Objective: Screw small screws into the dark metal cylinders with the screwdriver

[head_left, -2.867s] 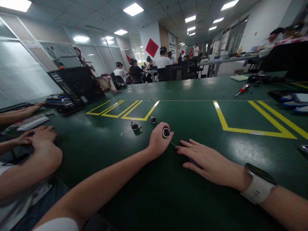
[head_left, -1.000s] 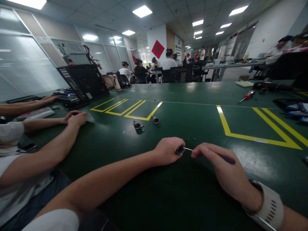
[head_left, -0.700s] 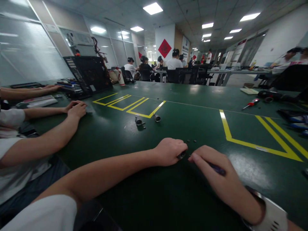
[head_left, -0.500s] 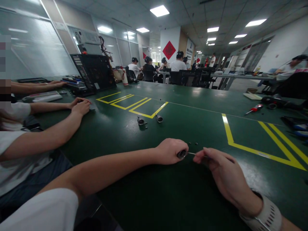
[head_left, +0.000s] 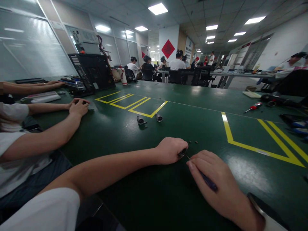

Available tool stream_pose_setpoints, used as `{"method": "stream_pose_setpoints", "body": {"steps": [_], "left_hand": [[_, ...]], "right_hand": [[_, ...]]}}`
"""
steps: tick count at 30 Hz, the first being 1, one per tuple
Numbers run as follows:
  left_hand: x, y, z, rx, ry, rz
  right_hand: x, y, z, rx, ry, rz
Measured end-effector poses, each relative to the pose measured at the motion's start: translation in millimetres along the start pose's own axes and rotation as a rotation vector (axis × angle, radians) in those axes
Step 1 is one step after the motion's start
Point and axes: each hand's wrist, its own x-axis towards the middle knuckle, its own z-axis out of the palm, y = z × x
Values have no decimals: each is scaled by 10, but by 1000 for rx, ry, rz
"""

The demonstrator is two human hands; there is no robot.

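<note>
My left hand (head_left: 169,150) is closed around a small dark metal cylinder (head_left: 182,153), whose round open end faces right. In my right hand (head_left: 216,179) is a thin screwdriver (head_left: 209,182) with a dark purple handle, lying along the palm. Its slim shaft points up and left, with the tip at the cylinder's open end; whether it touches inside cannot be made out. Just beyond my hands lie two tiny dark nut-like pieces (head_left: 196,142). Farther off, two similar metal cylinders (head_left: 140,121) rest on the table with small bits beside them.
Yellow tape outlines (head_left: 151,112) mark the green table (head_left: 187,106). A red-handled screwdriver (head_left: 255,107) and dark gear lie at the right. On the left are a co-worker's clasped hands (head_left: 78,107) and a black computer case (head_left: 92,73). Several people sit farther back.
My right hand has turned over, back now upward, bringing the screwdriver's handle into view. The shaft has swung from nearly level to slanting. My left hand stays almost still around the cylinder.
</note>
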Motion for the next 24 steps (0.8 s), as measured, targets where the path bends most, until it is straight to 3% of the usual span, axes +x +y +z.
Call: {"method": "stream_pose_setpoints", "body": {"steps": [3, 9, 12, 16, 21, 24], "left_hand": [[-13, 19, -22, 47, -23, 59], [-20, -18, -44, -94, -10, 104], [-2, -64, -21, -177, 24, 83], [9, -90, 2, -196, 38, 43], [-6, -41, 2, -83, -1, 38], [-20, -8, -15, -27, -11, 72]], "right_hand": [[-5, 43, -8, 137, 38, 127], [20, 257, 38, 832, 256, 626], [47, 290, 80, 965, 314, 705], [29, 263, 70, 849, 337, 623], [-31, 92, 39, 301, 159, 265], [-24, 43, 29, 226, 100, 217]]}}
